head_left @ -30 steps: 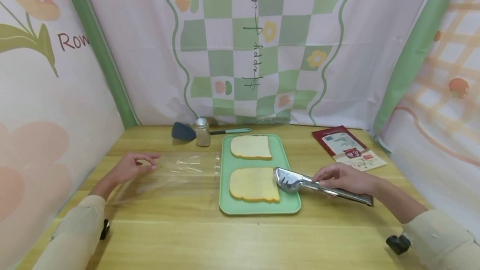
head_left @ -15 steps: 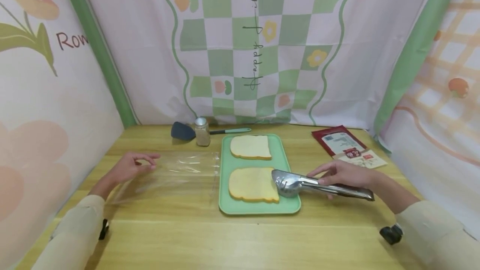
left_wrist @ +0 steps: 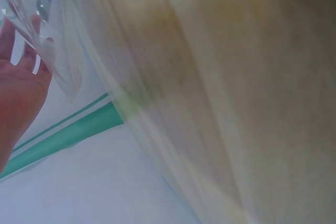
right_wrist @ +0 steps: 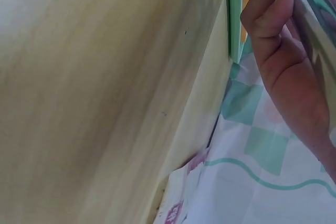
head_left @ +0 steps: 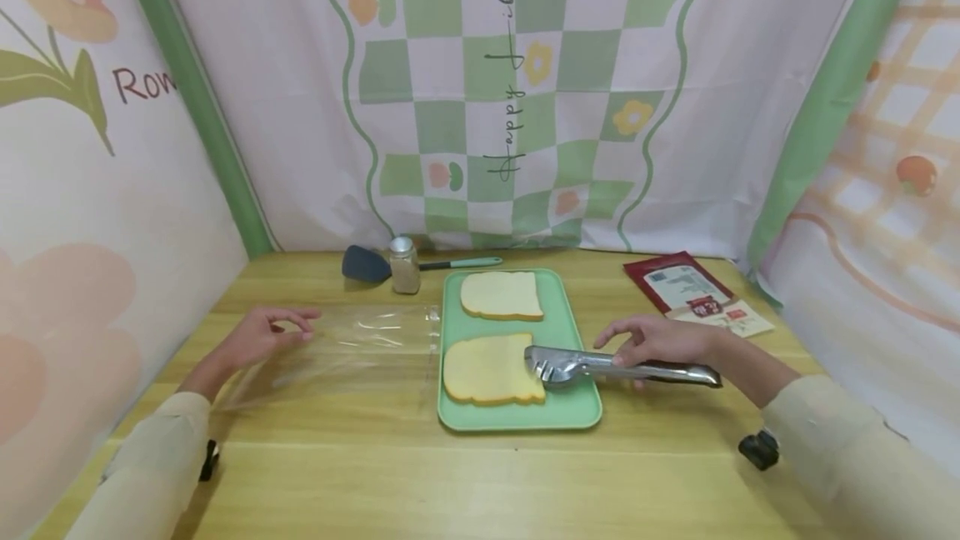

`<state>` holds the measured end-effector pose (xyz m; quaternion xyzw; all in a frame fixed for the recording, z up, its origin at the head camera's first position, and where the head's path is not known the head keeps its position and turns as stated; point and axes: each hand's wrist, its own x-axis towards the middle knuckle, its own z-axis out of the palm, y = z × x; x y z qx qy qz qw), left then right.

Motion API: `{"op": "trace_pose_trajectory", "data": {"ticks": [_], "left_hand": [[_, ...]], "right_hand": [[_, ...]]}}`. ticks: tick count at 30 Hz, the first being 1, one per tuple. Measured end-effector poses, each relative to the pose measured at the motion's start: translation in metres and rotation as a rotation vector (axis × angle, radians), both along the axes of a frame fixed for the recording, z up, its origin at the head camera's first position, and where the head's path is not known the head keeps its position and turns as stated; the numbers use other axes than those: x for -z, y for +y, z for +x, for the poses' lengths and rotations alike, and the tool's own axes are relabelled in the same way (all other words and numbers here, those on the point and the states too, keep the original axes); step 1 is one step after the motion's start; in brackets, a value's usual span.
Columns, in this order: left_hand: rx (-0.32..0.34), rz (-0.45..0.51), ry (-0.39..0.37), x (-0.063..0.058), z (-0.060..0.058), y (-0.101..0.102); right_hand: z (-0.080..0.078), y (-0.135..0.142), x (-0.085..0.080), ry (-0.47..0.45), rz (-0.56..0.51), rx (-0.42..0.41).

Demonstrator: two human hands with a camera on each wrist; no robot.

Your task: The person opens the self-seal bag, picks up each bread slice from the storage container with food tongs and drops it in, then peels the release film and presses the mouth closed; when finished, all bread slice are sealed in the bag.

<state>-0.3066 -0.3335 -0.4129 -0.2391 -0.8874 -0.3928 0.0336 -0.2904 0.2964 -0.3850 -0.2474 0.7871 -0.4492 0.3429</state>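
My left hand (head_left: pixel 262 336) pinches a raised part of a clear plastic bag (head_left: pixel 375 332) on the table, left of the tray. In the left wrist view, folds of the film hang at my fingers (left_wrist: pixel 26 59). My right hand (head_left: pixel 667 340) grips metal tongs (head_left: pixel 585 363) between thumb and fingers. Their head overlaps the right edge of the near bread slice (head_left: pixel 491 369), which has a yellowish top. That slice lies on a green tray (head_left: pixel 566 332), its left side close to the rim. A paler bread slice (head_left: pixel 502 294) lies behind it.
A seasoning jar (head_left: pixel 406 269) stands over the shaft of a turner (head_left: pixel 366 263) at the back. At the back right lie a dark red packet (head_left: pixel 660 273) and a cream printed packet (head_left: pixel 727 323). A checkered curtain (head_left: pixel 495 107) hangs behind the table.
My right hand and the tongs have moved left, and the near bread slice has slid left on the tray with them. My left hand and the bag look unchanged.
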Motion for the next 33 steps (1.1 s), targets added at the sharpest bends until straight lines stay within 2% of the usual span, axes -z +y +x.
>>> {"op": "trace_pose_trajectory", "data": {"ticks": [4, 8, 14, 19, 28, 33], "left_hand": [[0.001, -0.001, 0.008, 0.000, 0.000, 0.000], [-0.001, -0.002, 0.012, 0.002, 0.000, -0.002], [-0.007, -0.009, 0.017, 0.003, 0.000, -0.003], [-0.001, -0.009, 0.014, 0.000, 0.001, -0.003], [-0.002, 0.001, 0.012, 0.000, 0.000, -0.002], [-0.008, -0.005, 0.010, 0.000, -0.001, -0.002]], "right_hand": [[-0.005, -0.003, 0.000, 0.005, 0.013, -0.054], [-0.007, -0.005, 0.007, 0.025, -0.028, -0.113], [0.000, -0.004, 0.016, 0.105, -0.121, -0.128], [0.007, -0.001, 0.020, 0.176, -0.186, -0.115], [0.020, 0.004, 0.017, 0.141, -0.314, -0.082], [0.027, 0.000, 0.016, 0.200, -0.340, -0.046]]}}
